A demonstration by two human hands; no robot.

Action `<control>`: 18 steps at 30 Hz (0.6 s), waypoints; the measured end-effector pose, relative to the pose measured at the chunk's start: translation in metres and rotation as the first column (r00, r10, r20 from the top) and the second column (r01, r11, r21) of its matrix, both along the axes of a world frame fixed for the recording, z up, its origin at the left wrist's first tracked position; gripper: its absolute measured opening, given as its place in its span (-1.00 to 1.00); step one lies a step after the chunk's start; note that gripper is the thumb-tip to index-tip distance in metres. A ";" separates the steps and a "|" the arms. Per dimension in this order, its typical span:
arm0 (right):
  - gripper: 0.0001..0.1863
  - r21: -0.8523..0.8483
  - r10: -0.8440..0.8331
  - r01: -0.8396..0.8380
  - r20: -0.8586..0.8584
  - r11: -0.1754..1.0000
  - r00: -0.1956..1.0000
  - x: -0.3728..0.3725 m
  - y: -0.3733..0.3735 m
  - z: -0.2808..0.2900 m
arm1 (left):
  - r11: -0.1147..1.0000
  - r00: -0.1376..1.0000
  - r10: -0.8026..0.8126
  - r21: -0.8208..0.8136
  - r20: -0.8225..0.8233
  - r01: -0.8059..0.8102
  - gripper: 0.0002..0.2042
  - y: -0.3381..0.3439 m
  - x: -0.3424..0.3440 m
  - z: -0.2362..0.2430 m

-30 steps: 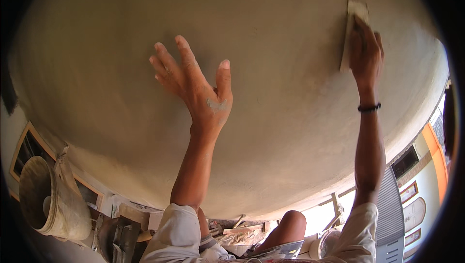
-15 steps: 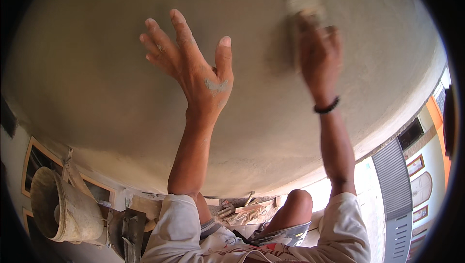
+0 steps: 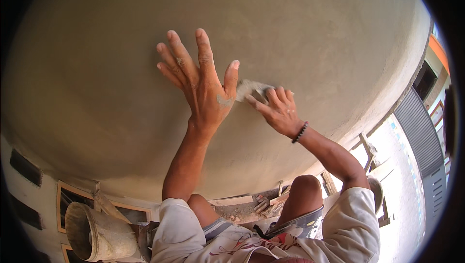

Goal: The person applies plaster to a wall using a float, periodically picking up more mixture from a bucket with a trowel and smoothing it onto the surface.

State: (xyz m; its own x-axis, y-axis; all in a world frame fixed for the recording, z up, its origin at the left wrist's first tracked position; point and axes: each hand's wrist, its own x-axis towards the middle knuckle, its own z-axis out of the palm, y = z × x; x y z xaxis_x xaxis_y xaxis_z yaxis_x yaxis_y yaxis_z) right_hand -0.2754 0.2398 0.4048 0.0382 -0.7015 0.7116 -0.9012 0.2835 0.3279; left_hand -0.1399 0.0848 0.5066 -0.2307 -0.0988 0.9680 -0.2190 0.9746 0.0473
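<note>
A broad grey-brown plastered wall (image 3: 310, 45) fills most of the view. My left hand (image 3: 201, 79) is raised before it with fingers spread, and a smear of grey plaster marks the skin near the thumb; whether the palm touches the wall is hidden. To its right, my right hand (image 3: 278, 110) grips a plastering trowel (image 3: 253, 88), its flat blade at the wall. The blade's left end lies close beside my left thumb and is partly covered by that hand. A dark beaded bracelet (image 3: 300, 132) circles my right wrist.
A dirty pale bucket (image 3: 109, 236) stands at lower left, by wooden-framed openings (image 3: 133, 213). Wood scraps (image 3: 264, 204) and rubble lie below, past my knees. A second bucket (image 3: 375, 193) shows behind my right sleeve. A grey corrugated gate (image 3: 421, 122) is at far right.
My right hand has brought the trowel down and leftward, from high on the right to beside my left hand. The left hand, still spread, sits slightly lower and further right in view.
</note>
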 end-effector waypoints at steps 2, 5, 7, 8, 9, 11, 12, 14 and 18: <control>-0.54 -0.096 -0.026 0.023 -0.035 0.995 0.999 -0.059 0.066 -0.025 | 0.997 0.995 0.011 -0.082 0.104 -0.003 -0.21 -0.001 -0.001 -0.006; -0.56 -0.446 -0.146 0.173 0.094 0.878 0.985 -0.096 0.100 0.033 | 0.973 0.978 0.045 -0.230 0.204 0.004 -0.22 0.002 -0.003 -0.008; -0.56 -0.612 -0.099 0.195 0.188 0.766 0.977 -0.071 0.052 0.079 | 0.962 0.968 0.061 -0.272 0.245 0.008 -0.23 0.006 -0.014 -0.004; -0.56 -0.682 -0.073 0.212 0.226 0.700 0.971 -0.062 0.034 0.090 | 0.958 0.966 0.062 -0.287 0.249 0.013 -0.23 0.006 -0.022 -0.004; -0.56 -0.564 -0.055 0.143 0.170 0.814 0.984 -0.035 0.019 0.064 | 0.951 0.962 0.080 -0.309 0.260 0.005 -0.23 0.006 -0.024 -0.001; -0.55 -0.337 -0.031 0.057 0.082 0.940 0.996 -0.026 0.014 -0.006 | 0.942 0.952 0.101 -0.337 0.288 0.002 -0.25 0.008 -0.032 0.000; -0.55 -0.254 -0.034 0.048 0.058 0.966 0.998 -0.045 0.039 -0.044 | 0.936 0.943 0.106 -0.352 0.314 0.012 -0.25 0.010 -0.036 -0.002; -0.57 -0.262 -0.113 0.136 0.101 0.955 0.988 -0.106 0.090 -0.074 | 0.910 0.927 0.133 -0.414 0.350 0.026 -0.26 0.014 -0.044 0.002; -0.60 -0.734 -0.039 0.313 0.365 0.602 0.930 -0.155 0.154 0.021 | 0.841 0.898 0.184 -0.538 0.400 0.067 -0.28 0.031 -0.055 0.003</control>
